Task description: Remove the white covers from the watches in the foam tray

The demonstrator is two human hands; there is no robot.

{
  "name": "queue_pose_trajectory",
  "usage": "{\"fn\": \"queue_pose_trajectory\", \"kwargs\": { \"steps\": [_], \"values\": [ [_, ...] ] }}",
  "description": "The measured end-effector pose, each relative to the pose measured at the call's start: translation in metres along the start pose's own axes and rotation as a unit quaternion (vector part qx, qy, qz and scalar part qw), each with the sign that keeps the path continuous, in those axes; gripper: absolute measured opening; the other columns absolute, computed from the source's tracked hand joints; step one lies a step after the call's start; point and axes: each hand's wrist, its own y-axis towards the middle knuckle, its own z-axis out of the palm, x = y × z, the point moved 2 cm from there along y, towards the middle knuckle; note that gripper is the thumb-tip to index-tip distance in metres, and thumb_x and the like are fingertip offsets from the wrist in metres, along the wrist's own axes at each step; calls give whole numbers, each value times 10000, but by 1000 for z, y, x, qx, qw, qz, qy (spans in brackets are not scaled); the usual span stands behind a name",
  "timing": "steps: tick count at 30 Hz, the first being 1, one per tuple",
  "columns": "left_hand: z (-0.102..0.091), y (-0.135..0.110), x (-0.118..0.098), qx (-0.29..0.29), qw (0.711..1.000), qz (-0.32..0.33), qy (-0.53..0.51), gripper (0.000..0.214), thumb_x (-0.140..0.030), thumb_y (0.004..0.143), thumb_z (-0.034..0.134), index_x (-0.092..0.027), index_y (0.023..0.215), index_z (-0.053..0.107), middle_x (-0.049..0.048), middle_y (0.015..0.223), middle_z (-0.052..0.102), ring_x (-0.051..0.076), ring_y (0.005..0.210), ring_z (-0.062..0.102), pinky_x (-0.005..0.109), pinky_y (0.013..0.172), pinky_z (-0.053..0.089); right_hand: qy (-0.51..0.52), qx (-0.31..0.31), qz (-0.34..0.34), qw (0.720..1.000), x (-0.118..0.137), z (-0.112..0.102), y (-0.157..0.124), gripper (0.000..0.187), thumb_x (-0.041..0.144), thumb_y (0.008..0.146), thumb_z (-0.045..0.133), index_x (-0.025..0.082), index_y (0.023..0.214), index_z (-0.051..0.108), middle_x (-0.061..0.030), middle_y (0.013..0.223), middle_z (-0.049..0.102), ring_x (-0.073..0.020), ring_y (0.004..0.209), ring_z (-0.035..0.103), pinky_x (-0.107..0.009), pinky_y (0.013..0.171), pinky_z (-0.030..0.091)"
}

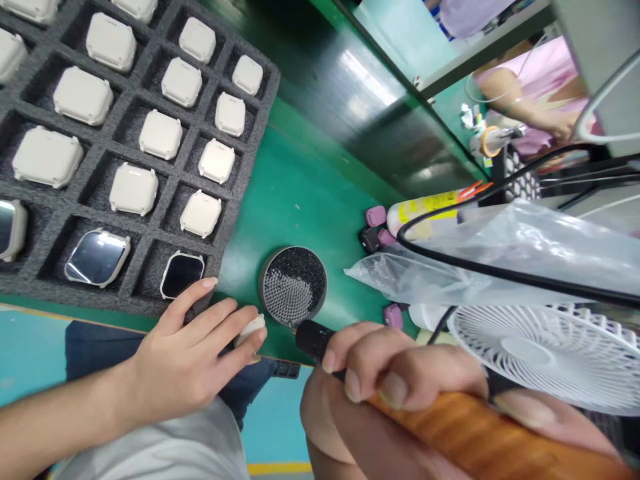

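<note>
— Where's your left hand?

— My left hand [185, 353] lies at the edge of a grey foam tray [100, 297], fingers a little spread, one fingertip [210, 283] touching the foam just beside a dark glass-faced watch case [183, 275].

— Holding anything?

— A small white wad [251, 330] pinched under my fingertips, though I can't tell what it is.

— And your right?

— My right hand [400, 380] is closed around an orange-brown tool handle [475, 427]. Its black nose [313, 337] sits just beside a round dish of black granules [293, 287].

— What's in the tray?

— Cream watch cases [160, 133] in separate cells, and a white fan [525, 353] stands past my right hand
</note>
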Motion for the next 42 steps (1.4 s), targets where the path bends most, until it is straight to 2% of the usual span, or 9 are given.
{"fn": "queue_pose_trajectory", "kwargs": {
  "steps": [6,11,15,19,22,27,31,37,42],
  "values": [
    [3,0,-1,-6,1000,-5,8,343,-462,878,777,-373,1208,759,-66,1357,704,145,1189,640,489,1339,304,95,133,-16,986,-27,-22,-14,417,588,1012,404,183,1021,505,-17,809,453,-128,786,606,-368,708,576],
    [3,1,-1,-6,1000,-8,8,343,-463,881,770,-372,1212,759,-68,1362,700,141,1185,637,477,1340,307,139,174,-11,975,-40,-42,-19,460,588,1034,287,191,1095,509,-35,843,476,-169,846,640,-447,750,595],
    [3,2,-1,-4,1000,-9,8,352,-470,885,764,-372,1223,755,-66,1358,700,142,1185,635,477,1341,304,115,169,21,979,-34,-41,-21,431,571,1041,321,192,1052,524,-29,812,483,-169,845,645,-455,771,604],
    [3,1,0,-2,1000,-11,6,361,-467,879,770,-369,1226,754,-68,1365,696,141,1190,633,469,1352,295,55,93,48,993,-25,-20,-14,373,390,1074,265,186,929,541,-9,707,443,-119,714,599,-366,715,591],
    [5,0,0,-6,1000,-11,8,380,-478,876,771,-362,1237,751,-61,1366,697,148,1193,632,474,1357,294,33,95,46,994,-18,-4,-6,435,336,1070,244,164,816,552,-11,624,366,-115,646,570,-350,686,589],
    [4,1,-1,-14,1000,-12,5,383,-496,875,767,-342,1226,761,-49,1348,705,150,1183,631,478,1366,293,4,100,87,991,-16,-7,-4,454,402,1070,319,160,775,564,-15,604,366,-121,677,573,-348,712,586],
    [3,2,-1,-16,1000,-13,1,384,-489,874,766,-325,1221,764,-40,1330,712,148,1166,630,467,1370,295,31,162,126,978,-17,-17,-7,425,440,1062,384,188,815,621,-23,648,453,-138,721,589,-378,767,571],
    [5,0,-1,-15,1000,-18,-2,352,-482,876,764,-322,1190,767,-40,1335,708,153,1165,632,477,1363,294,24,188,126,974,-16,-13,-7,399,415,1068,374,195,887,654,-29,679,487,-129,763,603,-376,825,581],
    [5,0,0,-10,1000,-14,2,319,-426,884,762,-341,1191,750,-52,1318,707,142,1166,628,472,1370,266,-24,89,121,988,-14,-2,4,428,623,904,609,200,968,616,-43,820,496,-136,889,586,-358,803,583]
  ]
}}
